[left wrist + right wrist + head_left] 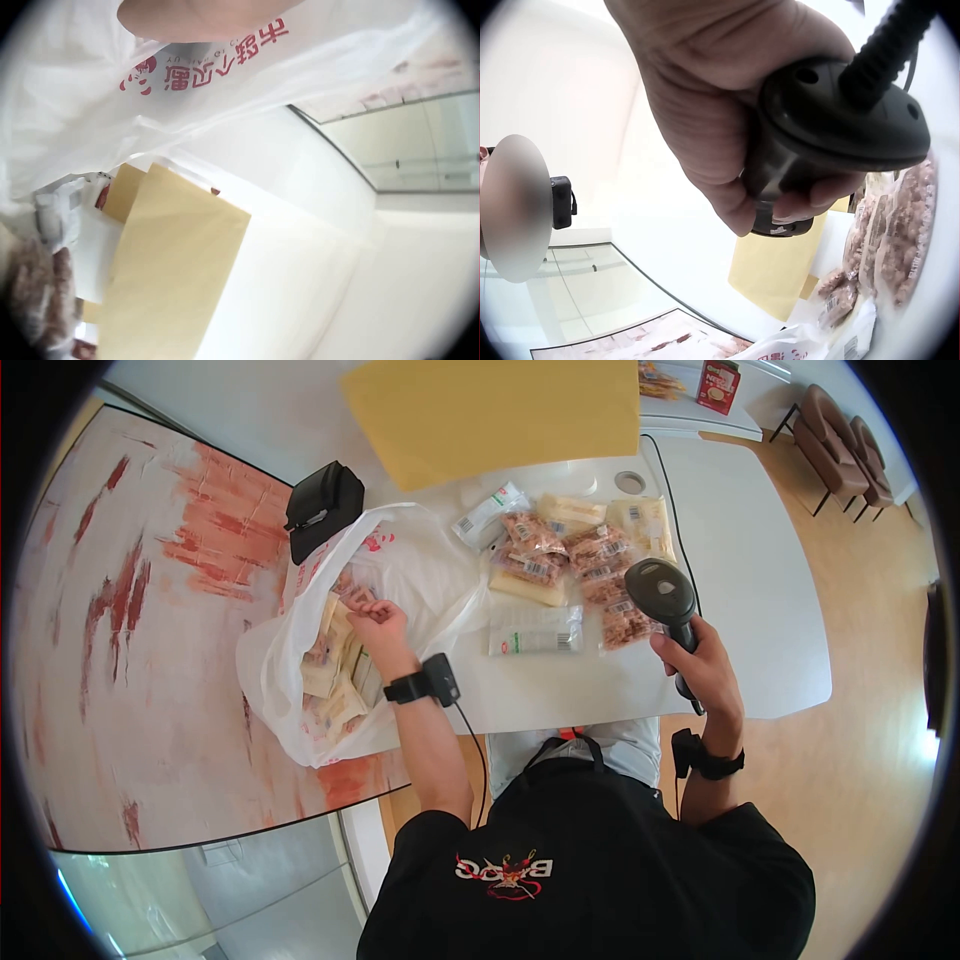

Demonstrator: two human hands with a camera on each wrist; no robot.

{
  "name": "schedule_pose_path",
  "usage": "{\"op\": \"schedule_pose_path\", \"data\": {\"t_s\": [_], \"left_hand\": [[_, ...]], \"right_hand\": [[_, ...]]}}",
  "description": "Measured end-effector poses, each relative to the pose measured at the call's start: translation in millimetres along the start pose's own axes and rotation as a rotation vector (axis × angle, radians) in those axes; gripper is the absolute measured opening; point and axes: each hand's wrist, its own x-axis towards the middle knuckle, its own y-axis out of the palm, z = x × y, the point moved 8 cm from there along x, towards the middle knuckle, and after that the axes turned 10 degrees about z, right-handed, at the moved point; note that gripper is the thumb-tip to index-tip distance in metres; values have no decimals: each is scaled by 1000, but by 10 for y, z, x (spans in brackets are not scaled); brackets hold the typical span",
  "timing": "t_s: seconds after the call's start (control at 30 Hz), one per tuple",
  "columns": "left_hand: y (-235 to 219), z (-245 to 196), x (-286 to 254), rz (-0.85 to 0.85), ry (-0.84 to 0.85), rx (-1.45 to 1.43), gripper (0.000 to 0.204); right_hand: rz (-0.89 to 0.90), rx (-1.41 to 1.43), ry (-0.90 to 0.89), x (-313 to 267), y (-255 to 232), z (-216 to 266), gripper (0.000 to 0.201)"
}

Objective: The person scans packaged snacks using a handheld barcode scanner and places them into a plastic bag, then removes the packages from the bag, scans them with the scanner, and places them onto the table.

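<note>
My right hand (705, 665) grips the handle of a black barcode scanner (660, 592), its head over the table beside the packets. In the right wrist view, curled fingers (727, 202) wrap the scanner (840, 120), whose cable end faces the camera. My left hand (382, 632) is inside the mouth of a white plastic bag (265, 675), fingers bent over the packets (340, 695) in it; I cannot tell whether they pinch one. In the left wrist view, part of that hand (210, 15) overlaps the bag's red print (225, 64).
Several clear packets of reddish-brown food (600, 550), pale packets (528, 588) and white-labelled packets (535, 638) lie on the white table (760, 580). A black device (325, 505) stands behind the bag, and a yellow board (490, 420) at the back. A cable (682, 535) crosses the table.
</note>
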Motion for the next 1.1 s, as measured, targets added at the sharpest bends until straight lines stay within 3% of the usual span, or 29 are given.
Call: {"op": "schedule_pose_path", "data": {"t_s": [0.07,0.1,0.17,0.27,0.3,0.37,0.43,0.5,0.83,1.1], "left_hand": [[46,94,-144,102,83,323,21],[68,223,-251,103,80,326,21],[131,405,-591,-47,154,632,17],[380,768,-1089,16,215,877,15],[396,835,-1193,14,217,876,15],[541,1111,-1315,294,67,837,24],[451,1187,-1321,333,-22,821,33],[391,1403,-1355,505,-279,835,36],[237,1652,-1500,457,-414,827,28],[227,1202,-1482,297,-315,828,30]], "right_hand": [[-5,1,-6,5,-9,-12,39],[-3,-3,-10,9,-3,-20,39],[3,-4,-3,31,6,-31,39],[17,-11,0,20,46,14,40],[20,-11,-5,16,55,35,40],[25,-3,-15,14,62,32,40],[26,7,-25,14,55,29,40],[71,62,-46,8,76,25,40],[245,87,-95,-22,188,64,38],[40,94,-54,43,-1,-49,33]]}}
